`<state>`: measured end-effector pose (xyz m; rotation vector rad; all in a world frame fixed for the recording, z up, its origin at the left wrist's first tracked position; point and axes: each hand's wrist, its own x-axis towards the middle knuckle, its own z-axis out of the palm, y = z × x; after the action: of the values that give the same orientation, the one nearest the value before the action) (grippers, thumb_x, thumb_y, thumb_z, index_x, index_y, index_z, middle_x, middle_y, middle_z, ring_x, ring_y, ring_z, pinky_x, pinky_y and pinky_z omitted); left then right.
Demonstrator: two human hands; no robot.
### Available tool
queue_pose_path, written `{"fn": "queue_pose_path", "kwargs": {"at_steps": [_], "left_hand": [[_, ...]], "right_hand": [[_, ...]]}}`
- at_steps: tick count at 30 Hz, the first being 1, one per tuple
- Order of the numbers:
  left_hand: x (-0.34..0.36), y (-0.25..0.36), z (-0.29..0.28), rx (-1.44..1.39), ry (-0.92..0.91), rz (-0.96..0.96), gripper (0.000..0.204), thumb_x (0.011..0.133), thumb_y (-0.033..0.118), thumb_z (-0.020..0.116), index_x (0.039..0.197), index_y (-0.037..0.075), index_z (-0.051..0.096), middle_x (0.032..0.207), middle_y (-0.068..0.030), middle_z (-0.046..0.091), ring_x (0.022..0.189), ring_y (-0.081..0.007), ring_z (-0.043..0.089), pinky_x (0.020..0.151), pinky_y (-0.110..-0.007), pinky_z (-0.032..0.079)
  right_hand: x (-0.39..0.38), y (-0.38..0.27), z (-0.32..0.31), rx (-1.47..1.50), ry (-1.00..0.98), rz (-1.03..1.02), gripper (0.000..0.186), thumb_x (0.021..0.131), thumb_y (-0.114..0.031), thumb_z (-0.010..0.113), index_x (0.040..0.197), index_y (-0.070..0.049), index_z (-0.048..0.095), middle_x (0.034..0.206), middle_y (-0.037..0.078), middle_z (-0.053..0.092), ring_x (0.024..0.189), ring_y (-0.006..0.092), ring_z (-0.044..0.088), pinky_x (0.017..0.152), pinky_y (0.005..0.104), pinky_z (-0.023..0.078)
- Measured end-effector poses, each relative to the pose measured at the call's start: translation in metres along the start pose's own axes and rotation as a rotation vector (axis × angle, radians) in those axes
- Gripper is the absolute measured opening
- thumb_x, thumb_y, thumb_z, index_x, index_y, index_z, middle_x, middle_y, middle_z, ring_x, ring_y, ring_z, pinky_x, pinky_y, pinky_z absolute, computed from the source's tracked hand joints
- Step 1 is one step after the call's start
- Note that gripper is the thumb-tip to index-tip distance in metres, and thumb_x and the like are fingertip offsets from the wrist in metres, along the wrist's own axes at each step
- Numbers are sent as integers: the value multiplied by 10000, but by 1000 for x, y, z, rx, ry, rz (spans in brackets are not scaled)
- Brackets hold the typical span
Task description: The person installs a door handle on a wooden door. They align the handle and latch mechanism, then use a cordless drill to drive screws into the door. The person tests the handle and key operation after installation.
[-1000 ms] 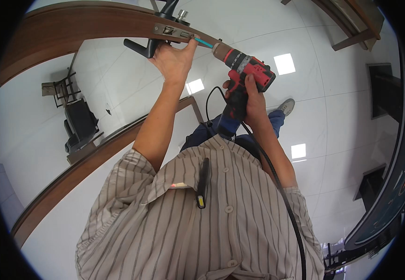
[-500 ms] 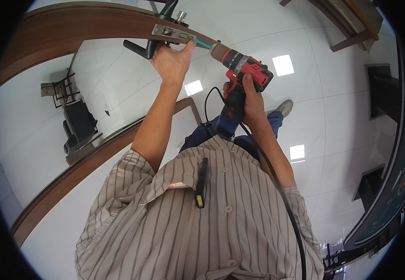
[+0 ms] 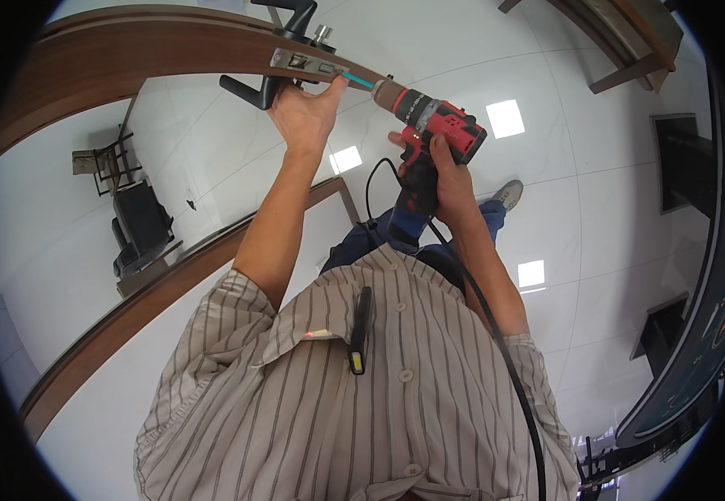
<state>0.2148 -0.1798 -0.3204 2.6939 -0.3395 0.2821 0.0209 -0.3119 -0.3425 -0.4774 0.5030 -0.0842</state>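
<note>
**Drill meets door edge**

Little has shifted since a second ago: the right hand (image 3: 448,174) still grips the red cordless drill (image 3: 431,127), its teal bit at the metal latch plate (image 3: 308,62), which the left hand (image 3: 304,115) steadies with fingers closed against the door edge (image 3: 128,50), beside the black lever handle (image 3: 254,88).

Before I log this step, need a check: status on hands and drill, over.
Left hand braced at metal lock plate on door edge. Right hand grips red drill, bit at the plate. Nothing in the way.
</note>
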Motion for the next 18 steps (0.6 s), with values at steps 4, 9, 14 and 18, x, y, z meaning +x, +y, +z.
{"fn": "queue_pose_path", "kwargs": {"at_steps": [4, 9, 14, 18], "left_hand": [[2, -2, 3, -78, -20, -10, 650, 660, 484, 848, 1046, -17, 699, 1120, -161, 674, 1109, -304, 603, 1014, -412, 402], [1, -4, 4, -142, -10, 1, 634, 662, 458, 860, 1058, -9, 697, 1129, -150, 673, 1117, -302, 598, 1017, -405, 412], [2, -1, 2, -83, -51, -34, 651, 688, 451, 862, 1082, -32, 677, 1145, -163, 665, 1103, -306, 602, 1005, -402, 427], [3, -10, -8, -199, -170, -50, 681, 718, 430, 850, 1145, -57, 639, 1144, -176, 663, 1076, -282, 624, 968, -367, 458]], "right_hand": [[2, 2, -3, -197, -43, -54, 465, 989, -439, 613, 1195, -22, 611, 948, 70, 687, 789, 139, 651, 696, 291, 537], [8, 0, -16, -144, -81, 23, 375, 949, -334, 695, 1154, -26, 635, 929, 48, 677, 812, 157, 643, 749, 308, 533], [12, -6, -24, -624, -130, -227, 303, 896, -119, 723, 1165, -22, 621, 941, 50, 663, 875, 165, 660, 786, 317, 541], [8, -15, -36, -538, -123, -234, 337, 936, -151, 673, 1235, -11, 607, 1113, 114, 693, 895, 173, 668, 795, 319, 548]]}}
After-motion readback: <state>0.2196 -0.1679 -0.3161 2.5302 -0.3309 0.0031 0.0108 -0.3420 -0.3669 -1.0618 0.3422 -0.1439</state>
